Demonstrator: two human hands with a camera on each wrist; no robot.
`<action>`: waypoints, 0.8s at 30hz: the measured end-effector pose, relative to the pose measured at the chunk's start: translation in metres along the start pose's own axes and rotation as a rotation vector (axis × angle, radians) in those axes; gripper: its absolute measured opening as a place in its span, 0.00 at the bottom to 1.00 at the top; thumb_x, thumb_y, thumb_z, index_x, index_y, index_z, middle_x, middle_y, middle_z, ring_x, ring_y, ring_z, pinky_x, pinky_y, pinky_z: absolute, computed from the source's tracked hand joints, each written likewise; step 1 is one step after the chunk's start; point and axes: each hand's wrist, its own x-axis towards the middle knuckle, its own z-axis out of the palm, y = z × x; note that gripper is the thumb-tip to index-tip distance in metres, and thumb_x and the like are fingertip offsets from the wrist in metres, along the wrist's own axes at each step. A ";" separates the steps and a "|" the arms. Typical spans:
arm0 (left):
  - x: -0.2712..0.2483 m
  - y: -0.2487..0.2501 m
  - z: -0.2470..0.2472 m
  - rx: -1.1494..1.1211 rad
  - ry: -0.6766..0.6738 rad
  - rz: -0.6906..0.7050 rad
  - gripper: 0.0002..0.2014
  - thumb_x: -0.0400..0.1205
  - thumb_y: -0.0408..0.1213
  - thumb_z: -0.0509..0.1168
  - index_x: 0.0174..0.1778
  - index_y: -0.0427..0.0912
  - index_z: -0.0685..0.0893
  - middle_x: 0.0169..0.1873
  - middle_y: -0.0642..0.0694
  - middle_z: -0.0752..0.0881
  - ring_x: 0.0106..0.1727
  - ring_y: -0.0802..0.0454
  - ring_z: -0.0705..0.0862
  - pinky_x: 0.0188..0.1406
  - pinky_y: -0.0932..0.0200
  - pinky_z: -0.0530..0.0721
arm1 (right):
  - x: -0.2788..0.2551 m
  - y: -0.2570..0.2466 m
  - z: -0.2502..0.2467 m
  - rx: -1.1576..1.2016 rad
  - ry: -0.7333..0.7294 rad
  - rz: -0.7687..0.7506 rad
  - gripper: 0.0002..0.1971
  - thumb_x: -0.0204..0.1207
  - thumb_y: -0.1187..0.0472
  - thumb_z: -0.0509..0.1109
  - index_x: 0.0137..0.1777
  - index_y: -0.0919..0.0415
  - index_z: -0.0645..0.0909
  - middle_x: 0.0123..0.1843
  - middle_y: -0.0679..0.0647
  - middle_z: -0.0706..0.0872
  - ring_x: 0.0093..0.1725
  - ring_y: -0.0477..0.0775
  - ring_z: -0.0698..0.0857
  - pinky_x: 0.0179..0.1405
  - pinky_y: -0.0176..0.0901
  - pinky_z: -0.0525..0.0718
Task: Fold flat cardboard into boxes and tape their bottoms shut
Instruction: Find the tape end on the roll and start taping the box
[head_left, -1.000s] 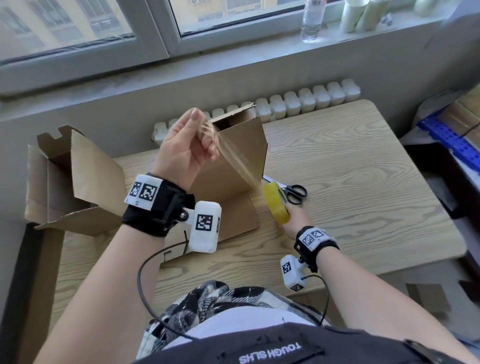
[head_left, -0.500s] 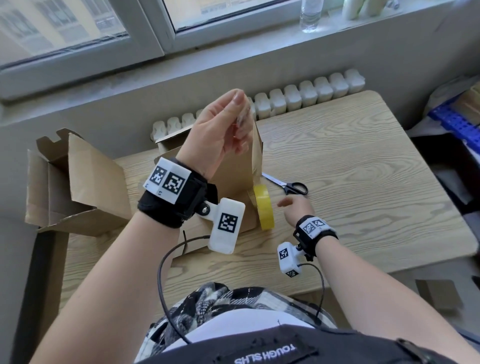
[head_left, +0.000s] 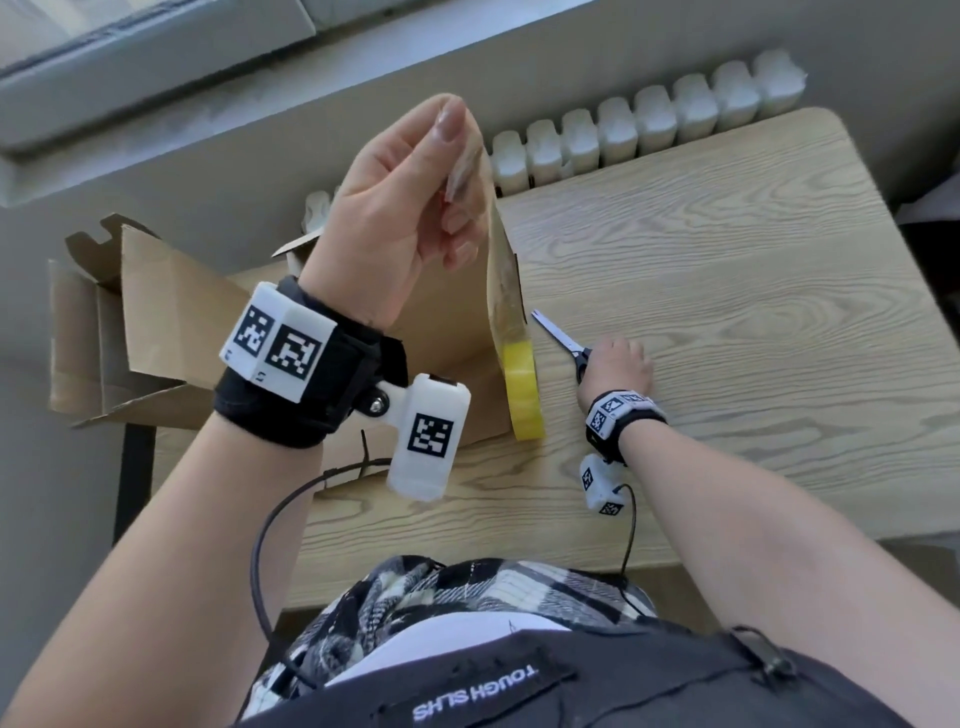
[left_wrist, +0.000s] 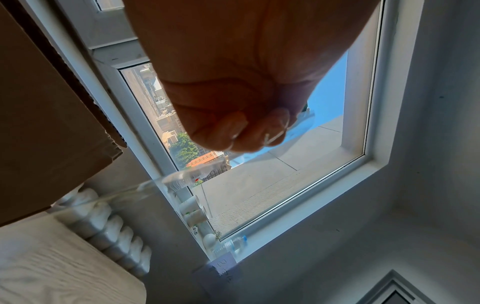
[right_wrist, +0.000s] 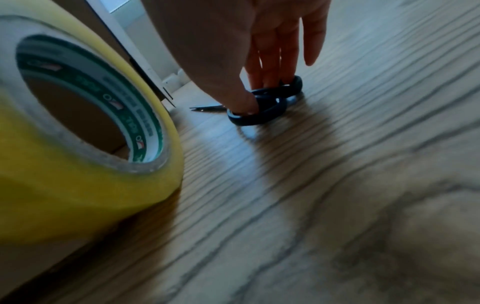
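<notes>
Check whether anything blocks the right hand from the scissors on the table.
Nothing visible does. The right hand has its thumb and fingers on the handle loops of the scissors, which lie on the table. The yellow tape roll stands apart, to the hand's left.

we look steeply down on the table (head_left: 727, 312) from the head. our left wrist view faces up at the far window (left_wrist: 285, 185); the right sits low beside the tape roll (right_wrist: 64, 195), shared overhead.

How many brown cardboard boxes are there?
2. One open brown cardboard box lies at the wooden table's left edge; the other stands mid-table behind the left hand, which pinches a tape strip, beside the yellow tape roll. Others may be hidden outside the view.
</notes>
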 end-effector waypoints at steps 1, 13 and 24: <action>0.002 0.000 0.001 0.017 0.003 0.004 0.17 0.91 0.34 0.45 0.34 0.42 0.66 0.24 0.41 0.63 0.22 0.43 0.61 0.22 0.51 0.62 | 0.001 -0.001 -0.001 -0.014 -0.014 -0.007 0.16 0.81 0.57 0.63 0.67 0.62 0.75 0.66 0.59 0.79 0.67 0.61 0.75 0.62 0.51 0.74; 0.000 0.009 0.005 0.153 -0.084 0.058 0.18 0.92 0.31 0.47 0.35 0.42 0.68 0.24 0.47 0.67 0.24 0.39 0.60 0.21 0.64 0.70 | -0.028 0.029 -0.036 0.327 -0.069 0.185 0.10 0.80 0.61 0.65 0.58 0.64 0.80 0.59 0.65 0.86 0.62 0.67 0.84 0.55 0.52 0.81; -0.006 0.009 -0.011 0.174 -0.049 0.084 0.18 0.91 0.36 0.51 0.33 0.41 0.68 0.25 0.45 0.67 0.21 0.50 0.68 0.19 0.64 0.67 | -0.060 0.043 -0.073 0.262 -0.015 0.110 0.13 0.65 0.37 0.80 0.46 0.39 0.86 0.41 0.42 0.90 0.51 0.51 0.81 0.79 0.57 0.59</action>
